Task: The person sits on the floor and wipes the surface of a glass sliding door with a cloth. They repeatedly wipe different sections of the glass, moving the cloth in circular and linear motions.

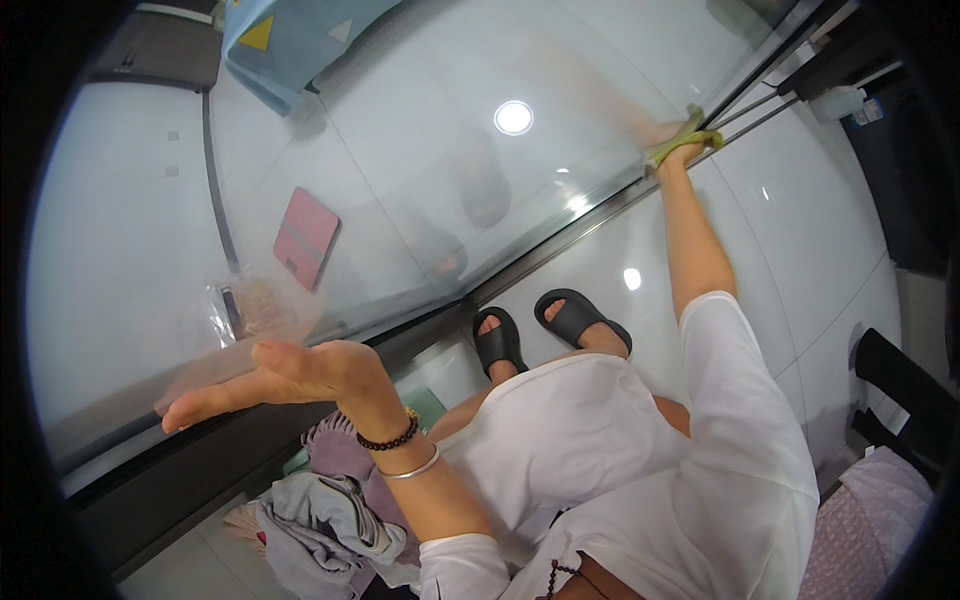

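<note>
A glass panel (420,172) stands before me, with a metal track (555,240) along its foot. At the upper right, my right hand (679,146) presses a yellow-green cloth (686,142) against the glass near its dark-framed edge. My left hand (292,375), at the lower left, has its fingers extended beside the glass and holds nothing; whether it touches the pane I cannot tell. A beaded bracelet (390,442) and a silver bangle (412,469) are on the left wrist.
Beyond the glass lie a pink bathroom scale (306,238) and a hanging blue cloth (289,45). Folded clothes (330,517) are piled at the lower left. A dark chair (900,390) stands at the right, and a clear plastic bottle (836,103) at the upper right.
</note>
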Demonstrator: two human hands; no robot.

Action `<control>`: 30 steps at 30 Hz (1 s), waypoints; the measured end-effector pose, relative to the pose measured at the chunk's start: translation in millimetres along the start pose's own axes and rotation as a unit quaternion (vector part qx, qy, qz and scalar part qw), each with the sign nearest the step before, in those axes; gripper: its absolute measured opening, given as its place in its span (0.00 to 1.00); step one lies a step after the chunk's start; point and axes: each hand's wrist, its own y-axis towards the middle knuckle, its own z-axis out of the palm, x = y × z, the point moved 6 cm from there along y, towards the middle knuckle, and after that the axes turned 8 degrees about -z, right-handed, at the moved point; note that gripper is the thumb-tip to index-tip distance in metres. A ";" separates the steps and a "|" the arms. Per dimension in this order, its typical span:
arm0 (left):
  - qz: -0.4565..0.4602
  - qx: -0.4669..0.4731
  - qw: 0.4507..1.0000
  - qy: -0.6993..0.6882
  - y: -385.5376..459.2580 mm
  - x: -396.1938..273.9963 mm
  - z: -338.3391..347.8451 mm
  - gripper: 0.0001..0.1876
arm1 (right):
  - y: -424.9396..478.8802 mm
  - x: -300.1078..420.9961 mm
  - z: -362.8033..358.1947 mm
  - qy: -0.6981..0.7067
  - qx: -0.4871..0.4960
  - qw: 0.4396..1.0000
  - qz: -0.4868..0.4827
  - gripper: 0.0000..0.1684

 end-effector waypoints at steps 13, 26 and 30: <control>0.020 -0.011 1.000 0.001 -2.9 5.9 -2.6 0.39 | -384.6 -180.1 -40.0 -0.008 -0.142 0.920 0.364 0.38; 0.020 0.010 0.998 -0.053 -4.8 6.3 -6.0 0.40 | -549.0 -134.3 34.0 -0.035 -0.208 0.821 0.530 0.37; -0.016 0.020 0.997 -0.069 -6.5 11.5 -11.3 0.40 | -575.2 -73.1 85.3 -0.034 -0.210 0.804 0.555 0.37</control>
